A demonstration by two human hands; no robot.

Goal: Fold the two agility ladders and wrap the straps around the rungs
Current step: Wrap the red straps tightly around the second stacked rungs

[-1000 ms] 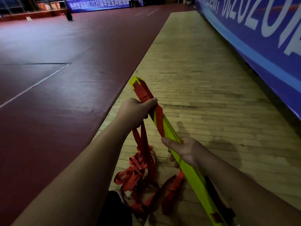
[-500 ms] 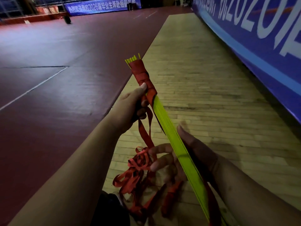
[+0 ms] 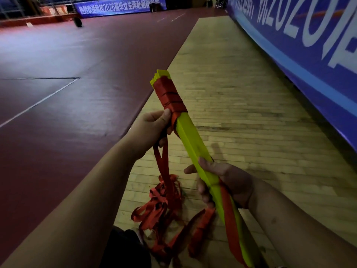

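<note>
Left hand (image 3: 154, 130) pinching, arm outstretched, right hand (image 3: 229, 180) curled, lower, nearer

rungs (image 3: 190, 136): yellow-green | straps (image 3: 172, 97): red | floor (image 3: 241, 105): pale wood | mat (image 3: 67, 78): maroon | banner (image 3: 289, 45): blue, white lettering

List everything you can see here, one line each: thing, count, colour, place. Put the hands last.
rung bundle: one stack, yellow-green, held slanting between the hands
wrapped strap: several turns, red, around the bundle's far end
loose strap: one tangle, red, hanging from the left hand down to the wooden floor
wooden floor: one strip, pale planks, centre and right
court mat: one, dark red with white lines, left
side banner: one, blue with white characters, right edge
far banner: one, blue with white characters, top
left hand: grips the loose strap just below the wrapped turns
right hand: grips the rung bundle nearer the camera
</note>
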